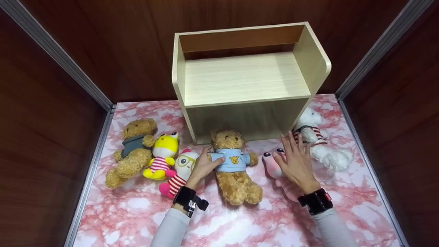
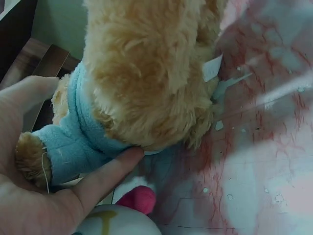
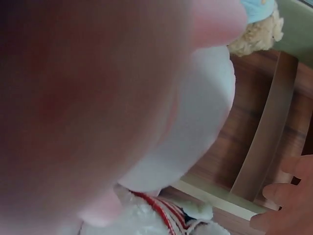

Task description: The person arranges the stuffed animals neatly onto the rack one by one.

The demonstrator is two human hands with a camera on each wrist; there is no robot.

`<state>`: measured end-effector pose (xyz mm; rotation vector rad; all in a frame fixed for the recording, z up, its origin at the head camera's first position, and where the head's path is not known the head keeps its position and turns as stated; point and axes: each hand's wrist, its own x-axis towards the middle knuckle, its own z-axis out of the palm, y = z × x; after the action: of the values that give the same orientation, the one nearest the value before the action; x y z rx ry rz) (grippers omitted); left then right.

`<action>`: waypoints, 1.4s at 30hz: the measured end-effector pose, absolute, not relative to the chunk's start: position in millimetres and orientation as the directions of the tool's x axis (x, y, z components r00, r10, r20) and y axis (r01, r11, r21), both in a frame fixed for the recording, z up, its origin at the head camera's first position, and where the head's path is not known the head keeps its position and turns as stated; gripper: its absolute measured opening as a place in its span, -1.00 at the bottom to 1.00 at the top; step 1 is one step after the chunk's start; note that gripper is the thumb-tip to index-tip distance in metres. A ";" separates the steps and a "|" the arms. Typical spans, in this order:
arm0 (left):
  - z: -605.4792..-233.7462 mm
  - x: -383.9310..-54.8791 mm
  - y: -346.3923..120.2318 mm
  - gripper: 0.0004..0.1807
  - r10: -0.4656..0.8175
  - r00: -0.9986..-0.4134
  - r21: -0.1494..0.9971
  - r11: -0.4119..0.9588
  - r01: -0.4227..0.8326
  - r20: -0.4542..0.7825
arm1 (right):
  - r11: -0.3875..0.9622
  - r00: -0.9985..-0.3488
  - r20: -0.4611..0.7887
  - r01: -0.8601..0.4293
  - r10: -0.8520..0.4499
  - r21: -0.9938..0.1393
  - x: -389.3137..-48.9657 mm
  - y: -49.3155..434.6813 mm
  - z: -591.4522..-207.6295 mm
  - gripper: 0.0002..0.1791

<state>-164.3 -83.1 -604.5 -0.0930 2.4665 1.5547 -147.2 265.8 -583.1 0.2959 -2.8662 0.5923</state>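
A brown teddy bear in a light blue sweater lies face up in front of the wooden shelf. My left hand grips its side at the sleeve, thumb over the front. The left wrist view shows a finger reaching beneath the teddy bear. Over a pink plush toy with bulging black eyes, my right hand lies with fingers stretched toward the shelf, covering much of it. Close up in the right wrist view, the pink plush toy shows its pale rounded head near the right fingers.
A pale wooden shelf stands at the back. Left lie a teddy bear in a grey top, a yellow plush and a white plush with glasses. A white plush dog lies right. Dark panels enclose the table.
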 end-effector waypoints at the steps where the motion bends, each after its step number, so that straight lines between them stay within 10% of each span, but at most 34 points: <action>1: -605.8 -164.8 -83.0 -0.05 0.063 -0.974 0.892 0.418 -0.173 -0.218 | 0.899 -0.959 0.238 -0.236 -0.154 -0.370 -147.9 264.2 -584.1 -0.17; 11: -613.2 -161.7 -85.1 -0.57 -0.003 -0.983 0.952 0.247 -0.179 -0.184 | 0.881 -0.962 0.215 -0.244 -0.167 -0.405 -146.8 247.1 -584.8 -0.16; 29: -593.2 -158.9 -83.3 -0.68 0.088 -0.980 0.935 -0.296 -0.195 -0.176 | 0.594 -0.903 0.427 -0.368 -0.046 -0.715 -110.9 201.2 -587.6 -0.43; 38: -582.7 -163.9 -79.4 -0.70 0.071 -0.984 0.907 -0.380 -0.180 -0.165 | 0.390 -0.993 0.096 -0.060 0.072 -0.919 -118.8 184.2 -587.5 -0.21; 42: -582.1 -166.1 -76.8 -0.69 0.046 -0.987 0.922 -0.353 -0.159 -0.153 | 0.131 -0.994 -0.101 0.106 0.042 -0.986 -127.2 171.9 -581.9 -0.43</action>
<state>-166.1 -76.8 -582.1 -0.1513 1.7096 2.4813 -127.2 171.9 -581.9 -0.1570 -2.3980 2.0982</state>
